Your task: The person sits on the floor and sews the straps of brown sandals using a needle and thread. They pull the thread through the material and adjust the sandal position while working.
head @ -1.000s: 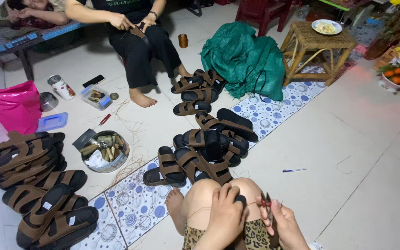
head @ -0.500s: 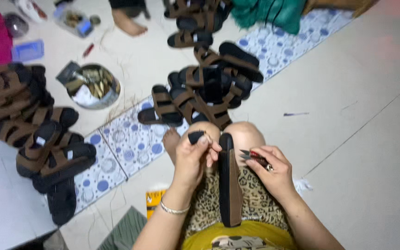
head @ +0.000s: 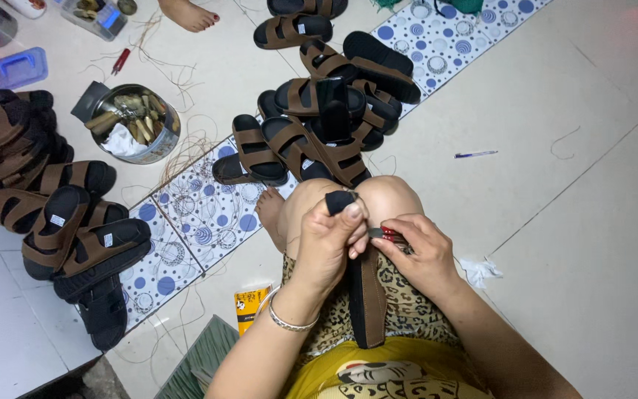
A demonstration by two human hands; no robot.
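Both forearms reach forward over the lap, the left hand [head: 328, 244] with fingers curled and thumb pinched closed, the right hand [head: 422, 251] loosely fisted just beside it, knuckles up.

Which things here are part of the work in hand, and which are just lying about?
In hand: left hand pinching the black strap of the sandal on the lap; right hand holding a red-handled tool.
Lying about: blue pen, metal bowl, blue box, yellow packet.
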